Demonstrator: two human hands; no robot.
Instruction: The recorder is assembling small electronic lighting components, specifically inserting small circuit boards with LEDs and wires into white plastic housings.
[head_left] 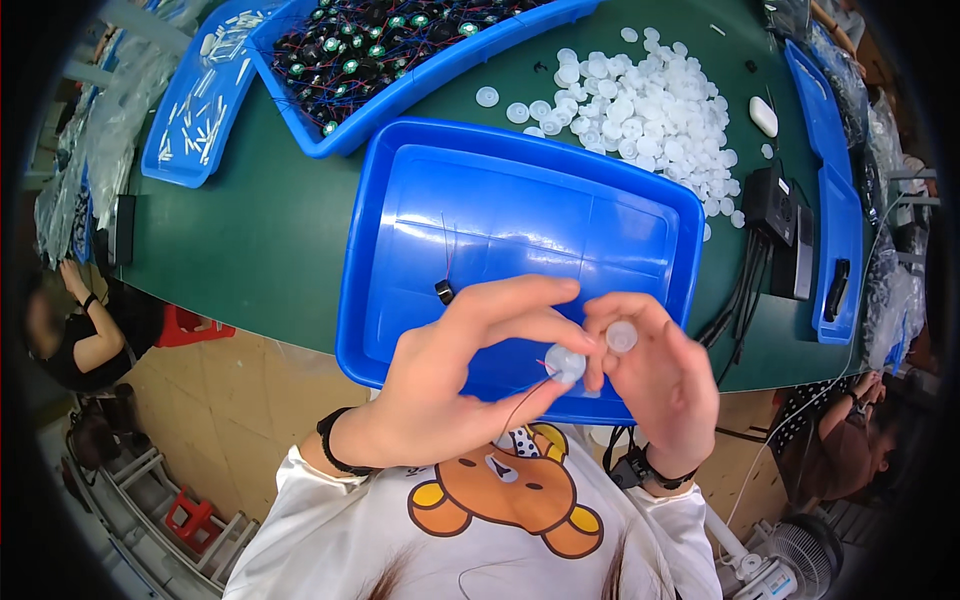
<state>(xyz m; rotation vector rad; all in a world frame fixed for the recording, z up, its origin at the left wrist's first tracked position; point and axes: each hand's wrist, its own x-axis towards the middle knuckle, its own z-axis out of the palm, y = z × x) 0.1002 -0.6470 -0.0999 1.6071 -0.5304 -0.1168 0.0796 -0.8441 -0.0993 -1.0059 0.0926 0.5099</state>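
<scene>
My left hand (455, 370) pinches a small translucent white cap (565, 363) with thin red and black wires trailing from it. My right hand (662, 380) holds a second white round cap (621, 336) between thumb and fingers, close beside the first. Both hands hover over the near edge of a large blue tray (400, 290). One small black wired part (444, 291) lies inside that tray. A heap of white plastic caps (650, 110) is spread on the green table (250, 230) behind the tray.
A blue bin of wired black and green parts (380, 50) stands at the back. A narrower blue tray with small white tubes (200, 100) is at the back left. Black boxes with cables (775, 215) and another blue tray (835, 190) sit at the right. Other people sit at both sides.
</scene>
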